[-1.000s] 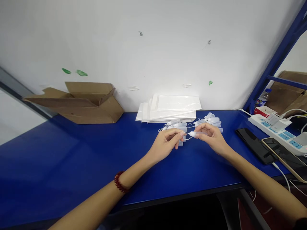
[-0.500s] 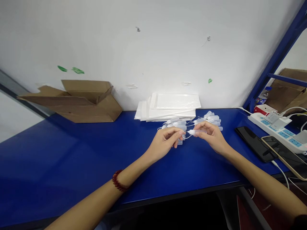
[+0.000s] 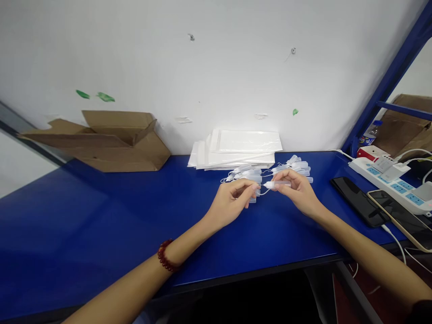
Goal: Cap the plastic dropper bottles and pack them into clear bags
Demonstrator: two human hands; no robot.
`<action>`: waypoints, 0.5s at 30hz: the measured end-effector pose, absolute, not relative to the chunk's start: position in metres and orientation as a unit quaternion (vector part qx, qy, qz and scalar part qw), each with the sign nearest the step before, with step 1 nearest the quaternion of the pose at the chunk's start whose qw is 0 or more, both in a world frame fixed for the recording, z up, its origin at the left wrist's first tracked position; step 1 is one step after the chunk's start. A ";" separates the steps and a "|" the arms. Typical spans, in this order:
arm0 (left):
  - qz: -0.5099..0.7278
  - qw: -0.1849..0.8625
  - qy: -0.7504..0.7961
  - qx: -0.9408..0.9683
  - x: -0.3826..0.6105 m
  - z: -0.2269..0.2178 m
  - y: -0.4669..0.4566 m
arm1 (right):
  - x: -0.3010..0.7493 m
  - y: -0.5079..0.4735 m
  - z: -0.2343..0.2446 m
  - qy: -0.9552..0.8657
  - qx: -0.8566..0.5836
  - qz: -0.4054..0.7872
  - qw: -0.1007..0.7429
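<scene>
While our right hand (image 3: 299, 191) pinches a small clear plastic vial (image 3: 282, 184), our left hand (image 3: 231, 202) grips its thin white cord (image 3: 263, 192). More such vials (image 3: 299, 167) lie behind.

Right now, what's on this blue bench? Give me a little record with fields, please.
Left hand: pinching a small clear piece
Right hand: holding a white-tipped clear tube
Between them: a thin white cord
Behind the hands: pile of similar tubes, stack of white bags
Left side: open cardboard box
Right side: black phone, power strip
Surface: blue table
</scene>
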State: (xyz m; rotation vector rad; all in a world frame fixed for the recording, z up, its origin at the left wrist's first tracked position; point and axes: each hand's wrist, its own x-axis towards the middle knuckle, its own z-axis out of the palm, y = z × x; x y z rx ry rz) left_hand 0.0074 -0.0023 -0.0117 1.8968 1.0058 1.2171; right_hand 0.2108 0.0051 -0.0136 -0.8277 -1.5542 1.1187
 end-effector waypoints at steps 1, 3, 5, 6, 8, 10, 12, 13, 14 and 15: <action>0.463 0.324 0.385 0.729 0.008 -0.012 -0.003 | 0.210 0.005 -0.013 -0.643 -0.345 0.462 0.505; 0.457 0.317 0.383 0.737 0.009 -0.013 -0.003 | 0.210 0.004 -0.013 -0.644 -0.344 0.456 0.509; 0.453 0.314 0.379 0.743 0.009 -0.013 -0.004 | 0.210 0.003 -0.012 -0.650 -0.339 0.452 0.508; 0.452 0.313 0.377 0.745 0.010 -0.012 -0.004 | 0.210 0.003 -0.012 -0.653 -0.338 0.451 0.506; 0.451 0.307 0.375 0.749 0.009 -0.011 -0.004 | 0.211 0.003 -0.012 -0.657 -0.340 0.448 0.502; 0.450 0.299 0.373 0.754 0.008 -0.010 -0.004 | 0.212 0.004 -0.012 -0.659 -0.346 0.441 0.501; 0.447 0.290 0.368 0.762 0.008 -0.010 -0.004 | 0.214 0.003 -0.011 -0.663 -0.355 0.430 0.500; 0.443 0.287 0.366 0.766 0.007 -0.010 -0.004 | 0.214 0.003 -0.010 -0.664 -0.360 0.425 0.499; 0.440 0.285 0.365 0.770 0.007 -0.010 -0.004 | 0.214 0.003 -0.009 -0.664 -0.365 0.420 0.499; 0.437 0.284 0.364 0.772 0.007 -0.010 -0.003 | 0.214 0.003 -0.009 -0.663 -0.370 0.418 0.499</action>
